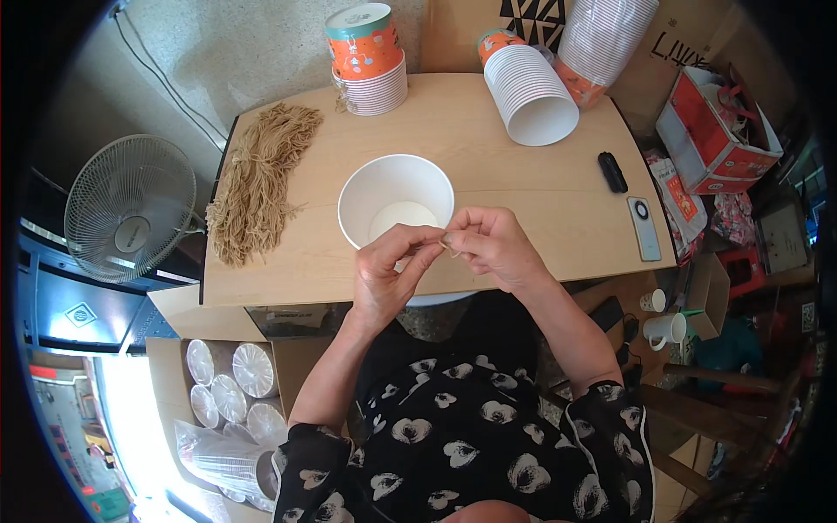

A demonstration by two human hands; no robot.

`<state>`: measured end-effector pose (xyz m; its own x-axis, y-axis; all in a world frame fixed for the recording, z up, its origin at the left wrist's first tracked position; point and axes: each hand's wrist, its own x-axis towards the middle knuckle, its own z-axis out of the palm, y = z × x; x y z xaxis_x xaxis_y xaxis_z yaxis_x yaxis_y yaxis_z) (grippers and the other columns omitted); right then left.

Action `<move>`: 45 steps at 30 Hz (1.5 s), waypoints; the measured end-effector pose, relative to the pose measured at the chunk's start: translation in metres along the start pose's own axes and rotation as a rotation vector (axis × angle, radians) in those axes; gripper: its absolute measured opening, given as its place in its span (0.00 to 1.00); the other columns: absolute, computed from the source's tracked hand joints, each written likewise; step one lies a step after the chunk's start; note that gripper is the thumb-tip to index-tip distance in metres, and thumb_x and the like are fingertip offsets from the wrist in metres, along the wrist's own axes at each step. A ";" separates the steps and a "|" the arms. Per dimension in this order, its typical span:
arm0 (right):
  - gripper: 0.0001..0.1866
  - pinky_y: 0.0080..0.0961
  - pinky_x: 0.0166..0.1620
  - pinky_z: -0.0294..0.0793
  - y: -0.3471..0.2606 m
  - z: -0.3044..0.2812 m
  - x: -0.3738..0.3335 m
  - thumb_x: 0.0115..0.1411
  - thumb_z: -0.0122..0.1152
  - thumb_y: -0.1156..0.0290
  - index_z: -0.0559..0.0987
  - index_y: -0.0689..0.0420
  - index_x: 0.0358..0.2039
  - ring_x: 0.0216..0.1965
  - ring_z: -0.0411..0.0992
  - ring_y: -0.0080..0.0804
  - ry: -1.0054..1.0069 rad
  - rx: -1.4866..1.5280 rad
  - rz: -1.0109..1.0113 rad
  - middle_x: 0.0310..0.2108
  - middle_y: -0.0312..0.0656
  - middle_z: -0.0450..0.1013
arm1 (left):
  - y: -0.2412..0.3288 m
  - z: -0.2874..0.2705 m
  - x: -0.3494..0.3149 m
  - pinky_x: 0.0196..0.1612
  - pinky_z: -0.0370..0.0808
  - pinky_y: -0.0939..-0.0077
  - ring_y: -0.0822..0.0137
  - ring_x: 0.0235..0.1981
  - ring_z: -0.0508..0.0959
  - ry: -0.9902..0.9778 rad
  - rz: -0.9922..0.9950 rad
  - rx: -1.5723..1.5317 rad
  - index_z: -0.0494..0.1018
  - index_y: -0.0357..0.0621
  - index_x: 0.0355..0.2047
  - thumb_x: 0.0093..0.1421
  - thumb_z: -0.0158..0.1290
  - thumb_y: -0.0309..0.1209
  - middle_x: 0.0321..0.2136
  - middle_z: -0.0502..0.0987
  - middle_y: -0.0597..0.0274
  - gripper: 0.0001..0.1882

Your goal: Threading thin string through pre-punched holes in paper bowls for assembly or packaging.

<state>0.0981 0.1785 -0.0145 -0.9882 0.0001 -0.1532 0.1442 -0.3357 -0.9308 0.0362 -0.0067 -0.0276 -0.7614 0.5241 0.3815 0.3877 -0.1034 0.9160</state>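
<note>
Work seems midway, left hand (388, 266) and right hand (495, 248) together pinching a thin tan strand (449, 247) near an open white tub (384, 193), with a tan cord bundle (261, 187) lying untouched farther left.

The paper bucket (397, 205) looks smooth, the cords (264, 179) rough.

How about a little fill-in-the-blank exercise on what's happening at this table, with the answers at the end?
1. The left hand and right hand meet at the near side of an open tub that is ____ inside.
2. The fan and the bundle of cords are both on the person's ____ side.
3. Of the two hands, the ____ one is nearer the phone.
4. In the upturned stack at the back, the top tub is mostly ____ below a green band.

Answers: white; left; right; orange.
</note>
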 end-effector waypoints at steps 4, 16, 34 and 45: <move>0.03 0.13 0.19 0.51 -0.002 0.002 -0.001 0.60 0.63 0.76 0.78 0.61 0.32 0.18 0.59 0.11 0.034 0.062 0.041 0.22 0.31 0.69 | -0.004 -0.005 -0.001 0.36 0.81 0.76 0.69 0.35 0.83 -0.017 0.144 0.141 0.82 0.38 0.40 0.58 0.62 0.18 0.35 0.83 0.60 0.09; 0.04 0.12 0.18 0.48 0.003 -0.004 0.002 0.60 0.64 0.73 0.79 0.59 0.30 0.16 0.54 0.10 -0.020 0.152 0.149 0.22 0.30 0.68 | -0.007 -0.001 -0.001 0.32 0.78 0.75 0.65 0.31 0.82 0.064 0.349 0.349 0.80 0.37 0.35 0.56 0.62 0.17 0.31 0.81 0.58 0.07; 0.18 0.13 0.26 0.60 -0.001 0.007 -0.009 0.53 0.67 0.82 0.78 0.65 0.46 0.21 0.58 0.10 -0.003 -0.669 -0.318 0.25 0.28 0.66 | 0.008 -0.025 0.007 0.40 0.80 0.81 0.75 0.34 0.81 -0.160 -0.464 -0.323 0.76 0.31 0.41 0.67 0.57 0.26 0.32 0.81 0.60 0.08; 0.14 0.10 0.27 0.57 -0.004 0.012 -0.012 0.56 0.65 0.84 0.78 0.64 0.44 0.24 0.56 0.08 0.050 -0.584 -0.337 0.26 0.26 0.62 | 0.000 -0.023 0.008 0.39 0.81 0.82 0.75 0.33 0.82 -0.103 -0.452 -0.334 0.75 0.32 0.38 0.65 0.59 0.25 0.31 0.81 0.61 0.07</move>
<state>0.1089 0.1683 -0.0050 -0.9824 0.0642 0.1753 -0.1538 0.2544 -0.9548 0.0185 -0.0216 -0.0215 -0.7525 0.6562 -0.0559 -0.1624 -0.1026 0.9814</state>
